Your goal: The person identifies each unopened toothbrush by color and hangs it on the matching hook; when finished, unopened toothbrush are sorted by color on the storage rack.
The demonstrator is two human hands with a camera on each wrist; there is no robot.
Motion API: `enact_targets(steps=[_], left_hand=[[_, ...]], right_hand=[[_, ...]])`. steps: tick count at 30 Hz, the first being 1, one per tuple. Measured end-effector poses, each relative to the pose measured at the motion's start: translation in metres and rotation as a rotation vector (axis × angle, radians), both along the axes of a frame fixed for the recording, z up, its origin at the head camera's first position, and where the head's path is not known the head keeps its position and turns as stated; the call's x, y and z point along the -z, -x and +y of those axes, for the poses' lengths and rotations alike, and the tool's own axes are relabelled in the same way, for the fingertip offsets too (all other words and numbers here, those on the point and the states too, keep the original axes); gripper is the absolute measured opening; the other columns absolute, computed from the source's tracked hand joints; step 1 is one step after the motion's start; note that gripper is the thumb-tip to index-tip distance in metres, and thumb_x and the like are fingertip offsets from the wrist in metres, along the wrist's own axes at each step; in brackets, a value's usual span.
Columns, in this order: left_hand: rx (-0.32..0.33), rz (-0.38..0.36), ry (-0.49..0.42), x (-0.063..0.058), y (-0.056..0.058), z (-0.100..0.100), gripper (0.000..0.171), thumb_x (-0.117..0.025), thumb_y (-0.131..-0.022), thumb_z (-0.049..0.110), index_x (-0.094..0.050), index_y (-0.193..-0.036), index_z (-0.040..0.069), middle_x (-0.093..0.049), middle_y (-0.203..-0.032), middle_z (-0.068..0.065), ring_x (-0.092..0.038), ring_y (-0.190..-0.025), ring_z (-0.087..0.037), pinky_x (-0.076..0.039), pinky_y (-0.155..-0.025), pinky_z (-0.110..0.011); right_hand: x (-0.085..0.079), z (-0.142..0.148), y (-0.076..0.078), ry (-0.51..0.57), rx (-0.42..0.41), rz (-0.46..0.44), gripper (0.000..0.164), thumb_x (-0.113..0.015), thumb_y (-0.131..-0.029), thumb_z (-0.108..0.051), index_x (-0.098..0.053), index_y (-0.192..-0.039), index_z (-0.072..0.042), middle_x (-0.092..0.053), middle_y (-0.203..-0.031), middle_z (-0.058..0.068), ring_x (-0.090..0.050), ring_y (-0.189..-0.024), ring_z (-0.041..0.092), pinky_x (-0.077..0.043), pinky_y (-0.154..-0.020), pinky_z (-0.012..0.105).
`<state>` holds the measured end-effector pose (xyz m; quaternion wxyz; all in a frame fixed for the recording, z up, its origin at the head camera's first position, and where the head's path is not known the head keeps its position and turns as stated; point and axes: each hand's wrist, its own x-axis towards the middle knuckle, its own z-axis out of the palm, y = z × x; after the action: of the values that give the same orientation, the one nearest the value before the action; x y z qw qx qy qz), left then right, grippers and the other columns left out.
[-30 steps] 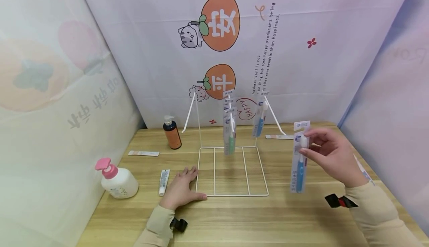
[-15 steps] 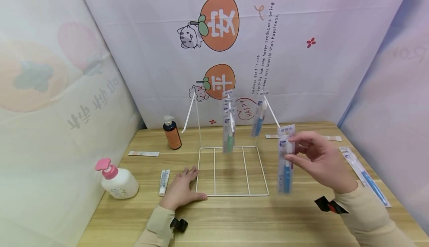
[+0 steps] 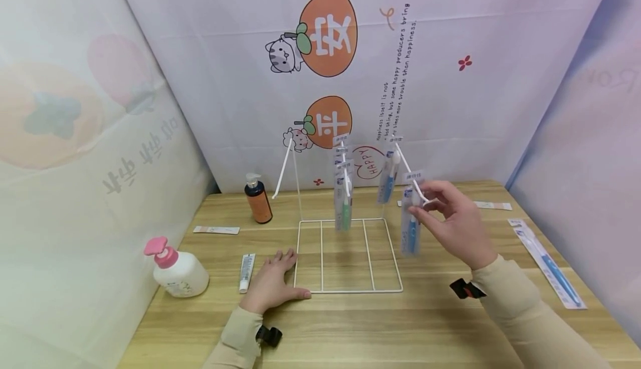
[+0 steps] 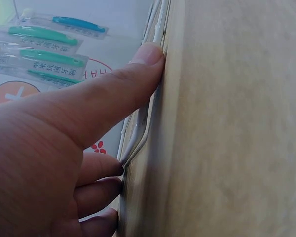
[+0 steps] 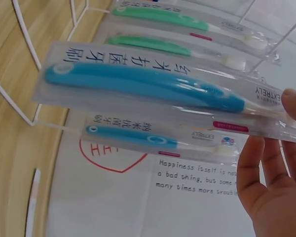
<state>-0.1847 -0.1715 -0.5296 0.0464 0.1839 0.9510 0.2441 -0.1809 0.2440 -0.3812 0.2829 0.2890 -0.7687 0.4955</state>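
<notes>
My right hand (image 3: 453, 224) pinches a blue toothbrush in a clear package (image 3: 412, 221), its fingers and thumb at the upper part. The package hangs upright at the right prong of the white wire rack (image 3: 369, 255); whether the prong passes through its hole I cannot tell. Another packaged blue toothbrush (image 5: 133, 137) hangs farther back on that prong. Packaged green toothbrushes (image 3: 344, 213) hang in a row on the middle prong, while the left prong (image 3: 283, 168) carries nothing. My left hand (image 3: 272, 283) rests on the rack's front left corner, thumb (image 4: 148, 57) on the wire.
On the left stand a white pump bottle (image 3: 181, 274) with a pink top and a dark pump bottle (image 3: 258, 202). A small tube (image 3: 246, 272) lies beside my left hand. Slim sachets (image 3: 217, 230) lie farther back. Another packaged blue toothbrush (image 3: 548, 263) lies at the right edge.
My right hand has carried the packaged blue toothbrush left and slightly up, from right of the rack to the right prong's tip. My left hand stays on the rack's corner.
</notes>
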Motion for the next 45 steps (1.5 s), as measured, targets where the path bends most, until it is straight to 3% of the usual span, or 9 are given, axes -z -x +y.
enact_targets(steps=[6,15,21,26,43,45], left_hand=[[-0.002,-0.006,0.009,0.003,0.001,0.0,0.109,-0.09,-0.078,0.066,-0.052,-0.16,0.005,-0.043,-0.168,-0.016,-0.033,-0.157,-0.047,-0.026,-0.127,-0.066],[-0.007,-0.004,0.004,0.002,0.001,0.0,0.11,-0.09,-0.077,0.067,-0.052,-0.161,0.006,-0.043,-0.168,-0.015,-0.032,-0.157,-0.047,-0.026,-0.126,-0.067],[-0.01,-0.003,0.009,0.003,0.002,0.0,0.11,-0.089,-0.077,0.068,-0.052,-0.161,0.006,-0.043,-0.169,-0.015,-0.032,-0.157,-0.047,-0.026,-0.126,-0.066],[-0.011,-0.001,0.008,0.002,0.002,0.0,0.11,-0.09,-0.077,0.067,-0.052,-0.161,0.006,-0.043,-0.169,-0.015,-0.032,-0.157,-0.047,-0.026,-0.126,-0.067],[-0.014,-0.006,0.002,0.004,0.003,0.0,0.111,-0.089,-0.076,0.069,-0.052,-0.161,0.007,-0.042,-0.169,-0.015,-0.031,-0.158,-0.047,-0.026,-0.126,-0.068],[-0.013,-0.011,0.001,0.004,0.003,-0.001,0.111,-0.09,-0.076,0.069,-0.052,-0.161,0.007,-0.042,-0.169,-0.016,-0.031,-0.158,-0.047,-0.026,-0.126,-0.068]], right_hand=[[0.005,-0.007,0.021,0.041,0.052,0.014,0.05,-0.08,-0.082,0.025,-0.065,-0.126,0.007,-0.069,-0.113,0.016,-0.07,-0.094,0.013,-0.062,-0.08,0.018],[0.001,-0.014,0.043,0.037,0.152,0.016,0.047,-0.082,-0.083,0.02,-0.066,-0.125,0.006,-0.07,-0.113,0.017,-0.068,-0.09,0.011,-0.06,-0.072,0.016],[-0.014,-0.028,0.043,0.025,0.175,0.034,0.042,-0.078,-0.084,0.024,-0.062,-0.122,0.015,-0.067,-0.111,0.028,-0.068,-0.088,0.024,-0.059,-0.073,0.014],[-0.025,-0.036,0.042,0.011,0.181,0.046,0.037,-0.077,-0.086,0.022,-0.061,-0.12,0.016,-0.065,-0.11,0.03,-0.066,-0.09,0.035,-0.057,-0.076,0.012],[-0.024,-0.037,0.052,0.013,0.19,0.011,0.039,-0.078,-0.087,0.019,-0.06,-0.121,0.015,-0.064,-0.111,0.029,-0.067,-0.093,0.026,-0.056,-0.078,0.01],[-0.024,-0.037,0.052,0.009,0.191,0.013,0.04,-0.079,-0.086,0.02,-0.06,-0.121,0.015,-0.064,-0.112,0.029,-0.068,-0.094,0.03,-0.057,-0.079,0.011]])
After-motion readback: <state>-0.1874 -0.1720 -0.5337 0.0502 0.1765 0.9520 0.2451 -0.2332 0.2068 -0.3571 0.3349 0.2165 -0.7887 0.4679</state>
